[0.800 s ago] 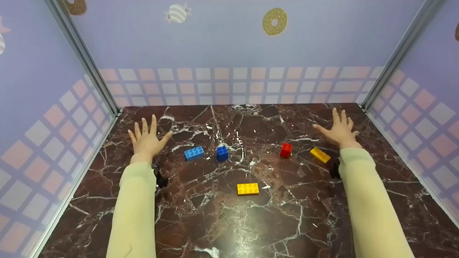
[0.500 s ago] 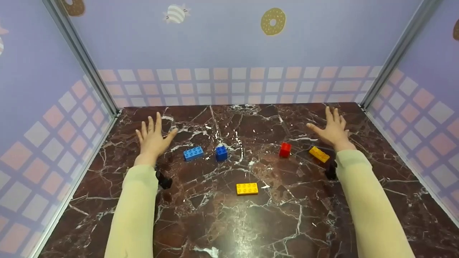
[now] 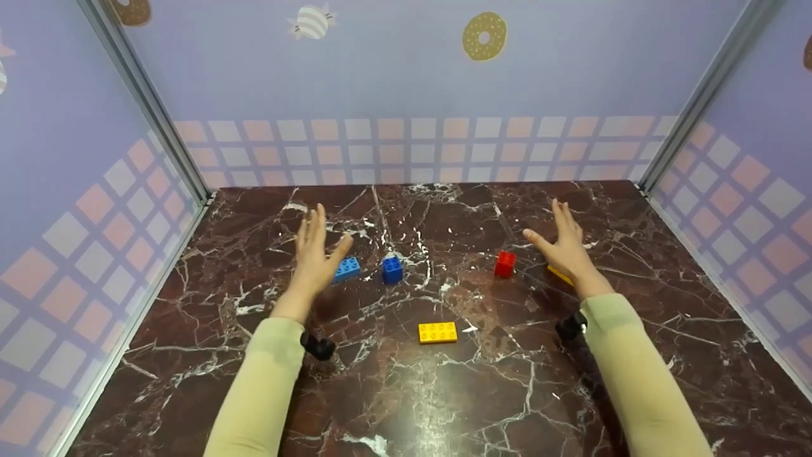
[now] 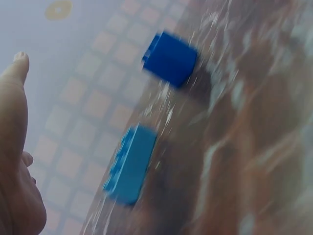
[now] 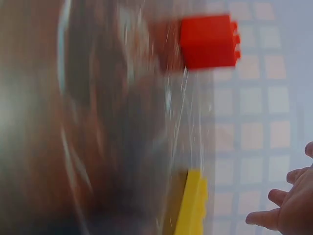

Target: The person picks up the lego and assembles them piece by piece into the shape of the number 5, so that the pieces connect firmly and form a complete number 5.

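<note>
Change noted: both hands have come inward over the table (image 3: 444,406), while the five bricks have stayed in place. In the head view, the left hand (image 3: 313,259) now overlaps the left end of the light blue brick (image 3: 348,269), and the right hand (image 3: 564,249) covers part of the far yellow brick (image 3: 559,274). Both hands have fingers extended and thumbs spread; neither holds anything. Both wrist views show the hands apart from the bricks. I judge this to be an approach, with no brick picked up.

Brick positions: the dark blue brick (image 3: 392,271) stands just right of the light blue one. The red brick (image 3: 505,264) stands left of the right hand. The near yellow brick (image 3: 438,332) lies flat, close to centre.

Obstructions: patterned walls (image 3: 406,70) bound the left, right and far sides. The hands mask two bricks from me, and motion blur limits both wrist views.
</note>
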`<act>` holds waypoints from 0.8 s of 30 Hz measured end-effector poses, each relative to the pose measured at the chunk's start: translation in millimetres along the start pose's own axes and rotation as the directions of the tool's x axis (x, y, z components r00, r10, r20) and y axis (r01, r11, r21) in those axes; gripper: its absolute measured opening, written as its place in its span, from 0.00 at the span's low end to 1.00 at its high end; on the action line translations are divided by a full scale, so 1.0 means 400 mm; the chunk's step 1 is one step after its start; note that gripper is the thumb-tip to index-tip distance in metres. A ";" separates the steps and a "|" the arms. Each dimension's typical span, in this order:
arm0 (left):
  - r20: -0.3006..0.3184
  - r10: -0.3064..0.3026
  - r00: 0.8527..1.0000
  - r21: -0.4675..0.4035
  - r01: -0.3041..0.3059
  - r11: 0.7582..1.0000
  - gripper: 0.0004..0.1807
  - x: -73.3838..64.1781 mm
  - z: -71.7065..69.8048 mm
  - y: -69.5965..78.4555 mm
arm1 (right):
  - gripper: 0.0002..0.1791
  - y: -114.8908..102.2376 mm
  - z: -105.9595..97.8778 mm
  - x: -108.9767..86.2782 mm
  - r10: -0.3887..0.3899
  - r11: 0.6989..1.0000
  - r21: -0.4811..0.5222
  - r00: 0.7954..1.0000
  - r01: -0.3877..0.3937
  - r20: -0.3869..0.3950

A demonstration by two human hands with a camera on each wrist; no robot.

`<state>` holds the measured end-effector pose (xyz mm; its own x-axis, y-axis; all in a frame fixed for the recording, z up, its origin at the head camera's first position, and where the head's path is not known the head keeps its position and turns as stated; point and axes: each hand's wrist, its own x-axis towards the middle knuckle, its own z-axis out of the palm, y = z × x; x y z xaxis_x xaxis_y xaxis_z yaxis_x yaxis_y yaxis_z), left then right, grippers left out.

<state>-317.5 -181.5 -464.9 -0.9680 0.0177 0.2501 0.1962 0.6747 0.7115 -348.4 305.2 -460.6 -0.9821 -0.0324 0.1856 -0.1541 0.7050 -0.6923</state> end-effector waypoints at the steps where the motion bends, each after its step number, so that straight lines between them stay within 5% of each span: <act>1: -0.007 0.013 1.000 -0.028 -0.013 1.000 0.50 -0.006 0.009 0.007 | 0.54 -0.005 0.006 -0.005 -0.008 1.000 0.022 1.000 0.008 -0.004; 16: -0.052 0.215 0.975 -0.333 -0.220 0.917 0.47 -0.113 0.156 0.076 | 0.39 -0.024 0.107 -0.062 -0.019 0.933 0.359 1.000 0.022 -0.011; 24: 0.049 0.265 0.963 -0.449 -0.216 0.867 0.45 -0.146 0.191 0.101 | 0.40 -0.036 0.113 -0.076 -0.010 0.903 0.429 0.999 -0.007 0.037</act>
<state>-265.1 -98.9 -500.9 -0.8880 0.2314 0.3974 0.4491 0.2500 0.8578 -321.3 264.0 -487.9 -0.9838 -0.0656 0.1668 -0.1792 0.3333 -0.9256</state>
